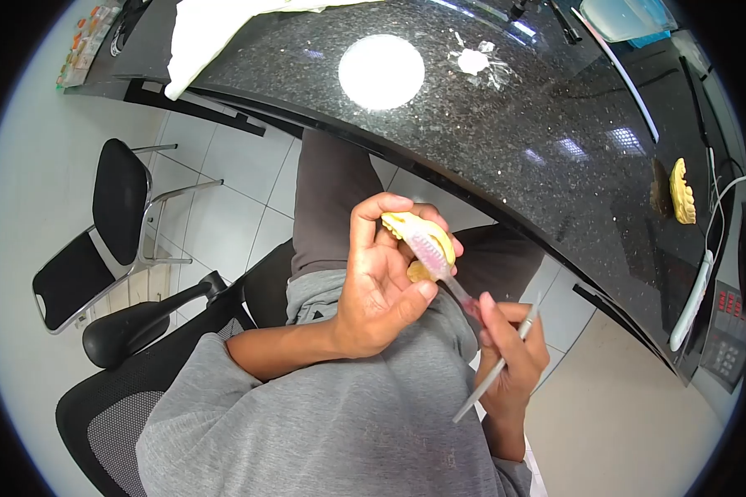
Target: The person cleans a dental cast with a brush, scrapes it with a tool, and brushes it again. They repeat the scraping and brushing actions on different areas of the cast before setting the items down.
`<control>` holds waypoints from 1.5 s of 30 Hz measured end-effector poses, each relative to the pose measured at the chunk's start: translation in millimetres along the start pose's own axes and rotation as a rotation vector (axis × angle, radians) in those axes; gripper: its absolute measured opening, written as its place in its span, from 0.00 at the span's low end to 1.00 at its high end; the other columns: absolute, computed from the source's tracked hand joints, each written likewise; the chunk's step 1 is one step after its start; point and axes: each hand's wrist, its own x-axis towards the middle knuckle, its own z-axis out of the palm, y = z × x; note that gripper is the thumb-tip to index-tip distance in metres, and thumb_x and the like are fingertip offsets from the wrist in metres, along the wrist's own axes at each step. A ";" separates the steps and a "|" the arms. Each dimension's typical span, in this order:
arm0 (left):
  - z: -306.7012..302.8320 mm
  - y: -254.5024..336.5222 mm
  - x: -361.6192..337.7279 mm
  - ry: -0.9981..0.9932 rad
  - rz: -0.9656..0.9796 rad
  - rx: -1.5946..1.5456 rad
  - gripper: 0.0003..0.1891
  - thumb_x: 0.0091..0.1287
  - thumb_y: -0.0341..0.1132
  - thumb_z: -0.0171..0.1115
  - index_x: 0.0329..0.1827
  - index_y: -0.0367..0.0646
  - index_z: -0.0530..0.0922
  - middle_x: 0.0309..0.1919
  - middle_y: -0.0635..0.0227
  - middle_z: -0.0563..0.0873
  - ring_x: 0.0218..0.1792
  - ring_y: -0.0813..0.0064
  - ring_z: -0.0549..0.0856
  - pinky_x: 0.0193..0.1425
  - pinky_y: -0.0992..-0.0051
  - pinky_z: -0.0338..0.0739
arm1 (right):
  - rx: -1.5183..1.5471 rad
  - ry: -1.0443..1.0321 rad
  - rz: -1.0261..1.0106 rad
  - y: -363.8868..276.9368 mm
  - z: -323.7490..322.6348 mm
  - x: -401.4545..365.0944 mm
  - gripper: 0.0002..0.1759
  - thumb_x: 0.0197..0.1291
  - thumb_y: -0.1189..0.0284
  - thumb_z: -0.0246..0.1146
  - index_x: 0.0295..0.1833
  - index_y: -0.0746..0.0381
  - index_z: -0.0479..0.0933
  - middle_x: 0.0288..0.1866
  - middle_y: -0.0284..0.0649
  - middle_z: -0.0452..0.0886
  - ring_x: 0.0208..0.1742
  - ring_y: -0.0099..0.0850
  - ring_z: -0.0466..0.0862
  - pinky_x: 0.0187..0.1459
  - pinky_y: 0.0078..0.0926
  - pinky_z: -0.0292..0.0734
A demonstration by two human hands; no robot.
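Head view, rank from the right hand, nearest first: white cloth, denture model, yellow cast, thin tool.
1. thin tool, held in the right hand.
2. denture model, in the left hand.
3. yellow cast, right end of the counter.
4. white cloth, counter's top left.

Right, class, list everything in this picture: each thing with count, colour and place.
counter: one, black speckled, across the top
dental cast: one, yellow with pink gums, gripped above the lap
second cast: one, yellow, on the counter at right
thin tool: one, silver, held low at right
cloth: one, white, counter's left end
chair: one, black, floor at left
keypad: one, dark with red buttons, far right
left hand: one, bare, gripping the dental cast
right hand: one, bare, holding the thin tool
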 end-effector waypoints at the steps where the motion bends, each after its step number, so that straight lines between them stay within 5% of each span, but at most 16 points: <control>1: -0.1 0.3 0.5 0.009 0.033 0.009 0.38 0.63 0.30 0.65 0.70 0.50 0.49 0.58 0.55 0.67 0.58 0.64 0.75 0.58 0.64 0.75 | 0.003 0.002 0.000 5.2 4.3 -5.6 0.23 0.51 0.88 0.67 0.54 0.60 0.83 0.34 0.40 0.78 0.28 0.22 0.76 0.28 0.18 0.71; 4: -0.9 1.2 4.1 0.052 0.073 0.037 0.38 0.63 0.31 0.65 0.70 0.50 0.49 0.58 0.55 0.66 0.57 0.64 0.75 0.57 0.64 0.75 | 0.094 0.041 0.071 14.9 1.5 -24.5 0.20 0.54 0.87 0.67 0.53 0.62 0.83 0.33 0.39 0.79 0.28 0.23 0.77 0.28 0.18 0.71; 6: -6.3 0.3 5.2 0.081 0.076 0.029 0.39 0.63 0.31 0.66 0.71 0.50 0.49 0.58 0.55 0.66 0.57 0.64 0.75 0.57 0.64 0.75 | 0.089 -0.085 0.169 18.4 -11.9 -33.7 0.15 0.63 0.82 0.62 0.56 0.68 0.80 0.35 0.43 0.79 0.35 0.29 0.80 0.37 0.23 0.76; 12: -3.8 1.3 5.1 -0.006 0.078 0.067 0.41 0.62 0.32 0.66 0.72 0.49 0.48 0.58 0.54 0.66 0.56 0.64 0.75 0.56 0.65 0.76 | 0.088 0.129 0.032 11.8 -14.2 -19.6 0.13 0.64 0.79 0.62 0.53 0.68 0.81 0.34 0.43 0.79 0.34 0.29 0.80 0.36 0.22 0.75; 15: 3.1 2.6 2.0 -0.016 0.081 0.021 0.40 0.62 0.31 0.65 0.72 0.49 0.48 0.58 0.54 0.66 0.55 0.65 0.75 0.56 0.66 0.76 | 0.049 0.150 -0.077 12.0 3.5 -1.3 0.22 0.47 0.90 0.68 0.49 0.64 0.85 0.31 0.41 0.79 0.27 0.26 0.78 0.26 0.19 0.70; 20: -8.8 20.6 11.2 0.080 0.164 0.109 0.41 0.61 0.31 0.66 0.72 0.48 0.48 0.58 0.57 0.66 0.56 0.66 0.75 0.56 0.67 0.77 | -0.038 -0.061 -0.066 36.2 -13.5 -28.9 0.25 0.41 0.89 0.69 0.49 0.61 0.85 0.30 0.39 0.79 0.25 0.27 0.78 0.24 0.21 0.70; 28: 1.5 32.2 21.3 -0.372 0.127 0.318 0.42 0.54 0.25 0.75 0.70 0.41 0.58 0.54 0.59 0.69 0.43 0.72 0.82 0.43 0.77 0.79 | -0.432 0.453 -0.253 11.5 -96.5 39.4 0.17 0.51 0.86 0.67 0.49 0.66 0.83 0.33 0.43 0.80 0.31 0.31 0.80 0.31 0.26 0.75; 32: 24.7 56.0 35.3 -0.573 0.011 0.515 0.41 0.55 0.23 0.74 0.69 0.39 0.58 0.55 0.56 0.75 0.41 0.76 0.83 0.45 0.77 0.80 | -0.586 0.420 -0.194 25.8 -121.5 68.9 0.13 0.55 0.83 0.66 0.47 0.66 0.83 0.35 0.43 0.80 0.36 0.36 0.81 0.37 0.29 0.76; 38: 48.8 75.7 75.8 -0.613 0.301 0.851 0.37 0.54 0.25 0.75 0.66 0.39 0.64 0.59 0.56 0.71 0.51 0.76 0.80 0.49 0.79 0.80 | -0.704 0.362 -0.215 33.9 -133.7 75.2 0.12 0.60 0.75 0.66 0.49 0.65 0.81 0.36 0.45 0.81 0.38 0.40 0.81 0.46 0.37 0.75; 41: 61.9 79.9 89.9 -0.538 0.213 0.877 0.39 0.53 0.30 0.77 0.67 0.36 0.66 0.57 0.61 0.66 0.49 0.79 0.78 0.51 0.79 0.79 | -0.357 0.603 -0.272 33.7 -124.6 61.7 0.26 0.74 0.56 0.50 0.51 0.71 0.76 0.29 0.43 0.80 0.33 0.32 0.81 0.49 0.36 0.78; 43: 68.9 79.4 98.0 -0.542 0.210 0.856 0.40 0.53 0.30 0.77 0.68 0.35 0.66 0.56 0.61 0.67 0.48 0.80 0.78 0.51 0.80 0.79 | -0.175 0.611 -0.323 29.8 -113.8 52.0 0.26 0.74 0.55 0.49 0.49 0.70 0.77 0.27 0.42 0.79 0.32 0.31 0.80 0.47 0.34 0.79; 45: 72.8 74.5 102.7 -0.629 -0.013 0.473 0.40 0.53 0.29 0.77 0.68 0.34 0.65 0.55 0.60 0.71 0.47 0.80 0.79 0.51 0.82 0.78 | 0.132 0.640 -0.399 20.1 -94.8 52.3 0.25 0.74 0.55 0.49 0.41 0.68 0.76 0.29 0.47 0.81 0.32 0.29 0.82 0.40 0.26 0.82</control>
